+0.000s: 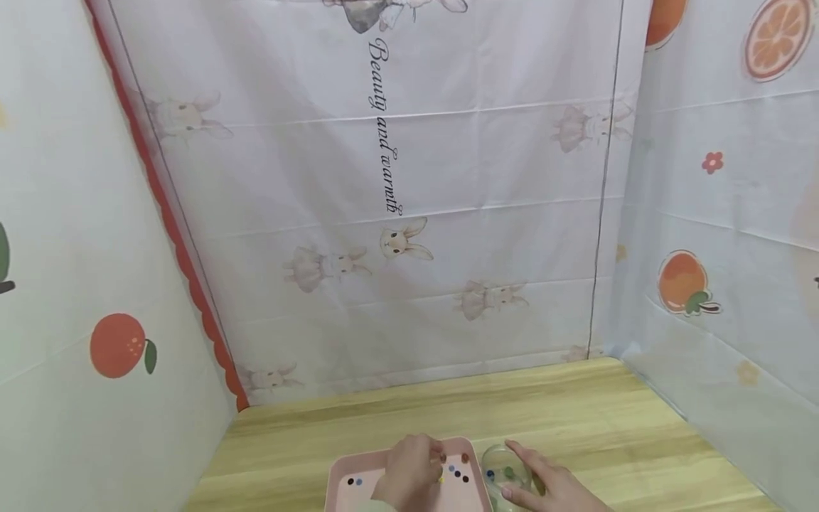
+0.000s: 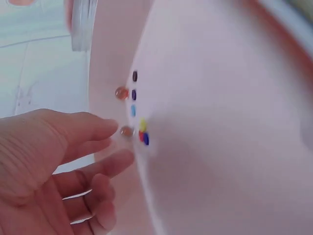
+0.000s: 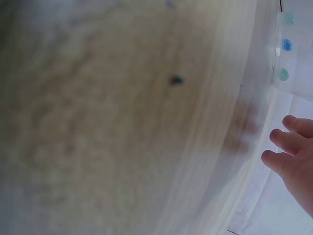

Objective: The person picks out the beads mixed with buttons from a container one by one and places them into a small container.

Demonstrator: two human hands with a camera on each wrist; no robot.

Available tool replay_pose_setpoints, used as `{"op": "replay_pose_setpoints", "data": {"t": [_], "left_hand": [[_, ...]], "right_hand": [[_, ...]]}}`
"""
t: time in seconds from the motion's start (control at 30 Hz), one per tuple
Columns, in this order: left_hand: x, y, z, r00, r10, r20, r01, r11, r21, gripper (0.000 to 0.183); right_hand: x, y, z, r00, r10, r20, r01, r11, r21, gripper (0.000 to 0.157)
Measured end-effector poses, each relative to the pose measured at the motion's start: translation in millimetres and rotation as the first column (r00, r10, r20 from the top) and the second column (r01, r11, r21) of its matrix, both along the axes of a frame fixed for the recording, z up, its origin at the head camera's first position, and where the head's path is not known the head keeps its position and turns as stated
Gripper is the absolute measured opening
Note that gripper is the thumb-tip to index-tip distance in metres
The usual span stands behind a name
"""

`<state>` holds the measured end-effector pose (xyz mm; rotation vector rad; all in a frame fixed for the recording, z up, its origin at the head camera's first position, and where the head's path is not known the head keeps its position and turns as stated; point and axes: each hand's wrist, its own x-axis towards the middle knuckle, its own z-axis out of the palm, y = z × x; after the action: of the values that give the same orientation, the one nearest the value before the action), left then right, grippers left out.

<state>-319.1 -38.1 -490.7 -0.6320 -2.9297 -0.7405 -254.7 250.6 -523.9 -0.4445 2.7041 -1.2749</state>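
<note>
My left hand (image 1: 412, 469) reaches into a pink tray (image 1: 342, 466). In the left wrist view its thumb and fingertips are spread beside an amber marble (image 2: 126, 131) at the tray wall, with nothing pinched between them. A second amber marble (image 2: 122, 93) sits farther along that wall. Small coloured discs (image 2: 134, 94) lie near both marbles. My right hand (image 1: 553, 487) is at a clear round container (image 1: 499, 457), its index finger stretched along the far rim and its thumb at the near side. Inside are a blue marble (image 1: 490, 473) and a green marble (image 1: 509, 471).
The tray and container stand side by side on a wood-grain table (image 1: 576, 398). Printed cloth (image 1: 416, 171) hangs behind, with fruit-patterned sheets on both sides. A black disc (image 1: 350, 481) and a light blue disc (image 1: 359, 482) lie in the tray's left part.
</note>
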Motion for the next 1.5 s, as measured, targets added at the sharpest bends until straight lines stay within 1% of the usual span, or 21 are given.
{"op": "replay_pose_setpoints", "data": {"t": [0.07,0.13,0.27,0.37,0.6,0.73,0.87,1.0,1.13,1.27,1.33,1.4,1.47,1.5], "left_hand": [[-2.0,0.0,4.3,1.0,0.003,0.005,-0.003,0.999,-0.048,0.023],[-3.7,0.3,7.4,1.0,-0.004,0.025,0.006,0.997,-0.071,0.024],[-5.6,0.4,9.4,0.996,-0.03,0.09,0.038,0.996,-0.087,0.023],[-5.3,-0.3,7.1,0.993,-0.049,0.108,0.058,0.995,-0.083,0.019],[-6.3,1.8,0.8,0.995,-0.062,0.076,0.069,0.994,-0.089,0.008],[-6.1,5.0,-2.4,0.997,-0.063,0.035,0.067,0.991,-0.112,0.01],[-4.6,6.4,-3.0,0.999,-0.052,0.0,0.051,0.989,-0.139,0.009],[-4.9,6.4,-3.1,0.999,-0.038,-0.019,0.035,0.987,-0.16,0.012],[-7.0,5.2,-4.9,0.999,-0.031,0.019,0.033,0.992,-0.125,0.021],[-9.5,4.7,-3.4,0.998,-0.023,0.066,0.029,0.995,-0.093,0.026],[-10.9,4.9,-2.5,0.997,-0.022,0.07,0.028,0.996,-0.088,0.027],[-12.3,5.2,-2.0,0.998,-0.019,0.054,0.024,0.996,-0.088,0.027],[-13.4,5.1,-1.5,0.998,-0.017,0.053,0.021,0.998,-0.062,0.026],[-14.4,4.9,-2.4,0.999,-0.018,0.041,0.02,0.999,-0.047,0.024]], "right_hand": [[-0.5,0.7,0.2,1.0,0.0,-0.007,0.0,1.0,0.008,0.08],[-0.8,1.3,-0.2,1.0,-0.003,-0.015,0.003,1.0,0.016,0.08],[-0.9,1.3,-2.5,1.0,-0.003,0.002,0.003,1.0,-0.001,0.08],[-0.8,0.7,-5.5,0.999,-0.005,0.033,0.006,1.0,-0.02,0.079],[-0.7,-1.2,-9.0,0.995,-0.027,0.099,0.03,0.999,-0.029,0.077],[0.1,-2.4,-9.2,0.992,-0.032,0.122,0.037,0.998,-0.04,0.077],[0.9,-3.4,-7.7,0.992,-0.025,0.122,0.031,0.999,-0.043,0.077],[1.0,-3.2,-7.1,0.994,-0.017,0.108,0.021,0.999,-0.035,0.077],[0.4,-1.8,-8.0,0.996,-0.008,0.084,0.01,1.0,-0.029,0.078],[0.2,1.0,-6.1,1.0,0.016,0.024,-0.015,1.0,-0.014,0.078],[-0.3,2.4,-4.1,1.0,0.026,-0.011,-0.026,1.0,0.005,0.076],[-1.0,3.4,-2.5,0.999,0.033,-0.04,-0.033,0.999,0.024,0.075],[-1.6,3.8,-1.3,0.998,0.036,-0.057,-0.033,0.999,0.041,0.075],[-1.6,4.0,-0.9,0.997,0.036,-0.063,-0.032,0.998,0.049,0.075]]}}
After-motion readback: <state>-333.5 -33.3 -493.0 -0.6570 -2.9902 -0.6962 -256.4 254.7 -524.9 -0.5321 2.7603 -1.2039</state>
